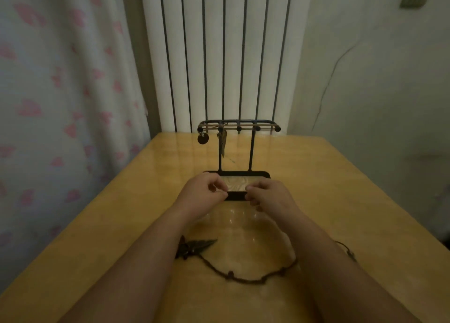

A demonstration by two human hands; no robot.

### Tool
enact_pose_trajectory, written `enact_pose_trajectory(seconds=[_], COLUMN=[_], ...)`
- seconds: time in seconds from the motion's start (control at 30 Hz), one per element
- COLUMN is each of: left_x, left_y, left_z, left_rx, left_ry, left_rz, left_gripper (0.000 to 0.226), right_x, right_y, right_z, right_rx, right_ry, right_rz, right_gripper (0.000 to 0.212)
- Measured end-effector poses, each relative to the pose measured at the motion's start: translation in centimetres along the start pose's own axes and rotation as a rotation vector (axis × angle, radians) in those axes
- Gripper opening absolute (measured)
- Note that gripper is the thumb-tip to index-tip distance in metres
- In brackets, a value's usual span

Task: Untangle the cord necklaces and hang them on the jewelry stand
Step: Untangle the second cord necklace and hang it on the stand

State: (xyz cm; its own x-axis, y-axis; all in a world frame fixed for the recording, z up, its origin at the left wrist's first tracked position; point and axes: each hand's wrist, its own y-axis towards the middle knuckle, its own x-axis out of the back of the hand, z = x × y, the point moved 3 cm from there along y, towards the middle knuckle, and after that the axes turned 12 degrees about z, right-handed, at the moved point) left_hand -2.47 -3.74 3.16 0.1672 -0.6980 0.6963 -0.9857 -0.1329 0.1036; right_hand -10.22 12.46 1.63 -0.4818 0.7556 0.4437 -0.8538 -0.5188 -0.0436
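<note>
A black jewelry stand (250,149) stands at mid-table, its top bar (239,123) carrying a row of knobbed pegs. A round dark pendant (203,138) and a long brownish pendant (222,140) hang from the left pegs on tan cords. The stand's base tray (264,174) has a wood-grain floor. My left hand (203,193) and my right hand (270,197) have curled fingers at the tray's front rim, one at each end, and seem to pinch it. A dark knotted cord necklace (243,280) with a winged pendant (197,247) lies on the table under my forearms.
The yellow wooden table (341,200) runs back to a white radiator (219,54). A curtain with pink prints (60,91) hangs on the left. A pale wall stands on the right. The necklace's far end (348,250) shows to the right of my right forearm.
</note>
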Motion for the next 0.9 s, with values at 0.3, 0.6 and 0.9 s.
enact_pose_trajectory(seconds=[0.3, 0.6, 0.9], left_x=[-1.2, -4.9, -7.6], left_y=[-4.0, -4.5, -4.3], left_z=[-0.1, -2.1, -3.5], left_rx=[-0.047, -0.089, -0.180], left_ry=[-0.121, 0.180, 0.292], left_rz=[0.453, 0.733, 0.695], left_gripper=[0.013, 0.017, 0.027], right_x=[0.1, 0.3, 0.4], right_y=[-1.5, -1.5, -0.9], right_z=[-1.7, -2.7, -2.7], right_rx=[-0.014, 0.023, 0.018], right_ry=[-0.375, -0.323, -0.305], right_rz=[0.254, 0.203, 0.211], right_gripper=[0.013, 0.016, 0.016])
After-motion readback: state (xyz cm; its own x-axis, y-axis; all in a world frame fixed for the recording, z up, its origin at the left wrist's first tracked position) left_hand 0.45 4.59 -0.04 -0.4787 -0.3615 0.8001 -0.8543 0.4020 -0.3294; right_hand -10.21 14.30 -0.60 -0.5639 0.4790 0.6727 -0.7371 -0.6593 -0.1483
